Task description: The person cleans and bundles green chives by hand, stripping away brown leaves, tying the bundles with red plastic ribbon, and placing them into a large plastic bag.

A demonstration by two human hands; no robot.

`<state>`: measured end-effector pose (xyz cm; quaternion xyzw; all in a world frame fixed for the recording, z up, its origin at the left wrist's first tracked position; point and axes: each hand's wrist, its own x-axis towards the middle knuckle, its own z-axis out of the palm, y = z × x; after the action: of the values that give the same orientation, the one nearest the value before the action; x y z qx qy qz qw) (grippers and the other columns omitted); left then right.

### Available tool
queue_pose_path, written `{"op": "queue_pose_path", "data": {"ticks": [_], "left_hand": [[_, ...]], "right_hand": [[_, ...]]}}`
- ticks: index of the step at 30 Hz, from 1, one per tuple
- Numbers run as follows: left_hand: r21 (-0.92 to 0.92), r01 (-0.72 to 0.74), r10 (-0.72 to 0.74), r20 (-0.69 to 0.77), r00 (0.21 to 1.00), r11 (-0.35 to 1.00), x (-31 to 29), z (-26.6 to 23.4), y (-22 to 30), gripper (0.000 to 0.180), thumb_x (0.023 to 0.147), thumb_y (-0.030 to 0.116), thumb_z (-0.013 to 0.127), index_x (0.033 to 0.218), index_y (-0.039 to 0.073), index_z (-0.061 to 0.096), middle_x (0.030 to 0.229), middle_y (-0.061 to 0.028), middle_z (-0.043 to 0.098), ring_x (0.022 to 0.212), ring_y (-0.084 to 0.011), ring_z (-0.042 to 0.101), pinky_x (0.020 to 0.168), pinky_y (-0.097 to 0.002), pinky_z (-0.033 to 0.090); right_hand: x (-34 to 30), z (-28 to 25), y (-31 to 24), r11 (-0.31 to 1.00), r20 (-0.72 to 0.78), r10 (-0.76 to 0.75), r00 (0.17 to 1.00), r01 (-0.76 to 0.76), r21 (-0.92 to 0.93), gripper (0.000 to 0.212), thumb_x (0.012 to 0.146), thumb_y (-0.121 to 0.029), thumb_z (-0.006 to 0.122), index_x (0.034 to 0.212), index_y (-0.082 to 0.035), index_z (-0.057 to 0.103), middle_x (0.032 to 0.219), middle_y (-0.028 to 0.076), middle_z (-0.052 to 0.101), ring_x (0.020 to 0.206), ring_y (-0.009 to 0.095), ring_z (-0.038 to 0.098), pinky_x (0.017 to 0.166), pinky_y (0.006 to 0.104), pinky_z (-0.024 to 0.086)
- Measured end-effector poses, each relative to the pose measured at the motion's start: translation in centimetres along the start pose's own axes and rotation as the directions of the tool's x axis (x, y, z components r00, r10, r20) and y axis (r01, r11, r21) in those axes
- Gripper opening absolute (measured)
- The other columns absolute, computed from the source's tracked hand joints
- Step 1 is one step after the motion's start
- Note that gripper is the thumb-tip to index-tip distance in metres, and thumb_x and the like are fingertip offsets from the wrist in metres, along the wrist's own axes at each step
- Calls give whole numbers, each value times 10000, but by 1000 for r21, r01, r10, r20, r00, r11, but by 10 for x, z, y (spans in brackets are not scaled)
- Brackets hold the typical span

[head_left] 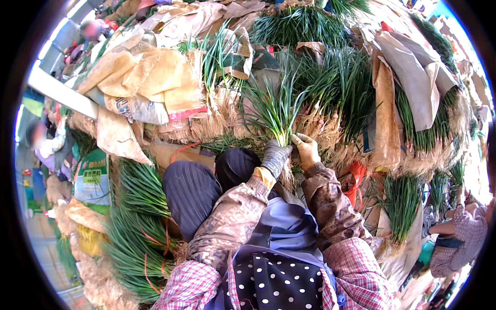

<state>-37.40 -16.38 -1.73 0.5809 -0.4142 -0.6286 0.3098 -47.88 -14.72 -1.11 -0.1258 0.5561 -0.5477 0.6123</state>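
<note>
Your left hand (276, 156), in a grey glove, has its fingers clamped around a bunch of green stalks (279, 120) just ahead of your knees. You hold it low, near the pale bases, probably because the stems gather tightly there while the leaves fan out freely above; roots hang below your grip. Your right hand (306, 149), in a tan glove, is just beside the bunch, thumb and forefinger drawn close together at its edge; you cannot tell from here whether they pinch a stalk. That lets one hand steady while the other does finer work, it seems. The leafy heap (330, 85) lies ahead to your right, likely for easy reach. At your left, tied bundles (139, 222) bear orange bands, which seem to hold them together. Sacking (155, 67) covers part of the pile, perhaps as shade.
</note>
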Motion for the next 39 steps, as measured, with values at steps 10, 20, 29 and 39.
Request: {"op": "queue_pose_path", "data": {"ticks": [10, 20, 29, 39], "left_hand": [[-559, 78, 66, 232, 971, 826, -24, -4, 23, 174, 805, 67, 563, 975, 29, 545, 836, -87, 617, 636, -172, 601, 496, -280, 495], [-435, 248, -159, 232, 960, 866, -21, -18, 19, 137, 733, 120, 680, 834, 64, 605, 613, -6, 557, 491, -114, 513, 447, -254, 440], [-440, 227, -76, 336, 939, 869, -14, -8, 7, 152, 732, 97, 676, 829, 9, 600, 686, -81, 611, 506, -167, 558, 399, -271, 437], [100, 110, -118, 69, 991, 989, -8, 4, 15, 187, 679, 79, 716, 806, 1, 602, 670, -74, 612, 485, -166, 546, 389, -298, 424]], "right_hand": [[50, -30, 8, 360, 28, -389, 921, 180, -915, 325, 792, -250, 613, 1079, -101, 579, 896, 140, 624, 773, 215, 610, 663, 347, 493], [72, -18, -58, 272, -174, -488, 856, -40, -961, 290, 797, -339, 558, 724, -74, 650, 667, 101, 619, 589, 201, 587, 611, 344, 472], [-66, -50, 16, 493, 439, -206, 874, 480, -725, 207, 779, -93, 552, 972, -25, 584, 816, 170, 611, 751, 225, 609, 708, 329, 482], [-12, -5, -38, 694, -60, -390, 919, 251, -675, 424, 837, -323, 547, 1024, 58, 560, 887, 121, 625, 793, 176, 574, 729, 266, 443]]}}
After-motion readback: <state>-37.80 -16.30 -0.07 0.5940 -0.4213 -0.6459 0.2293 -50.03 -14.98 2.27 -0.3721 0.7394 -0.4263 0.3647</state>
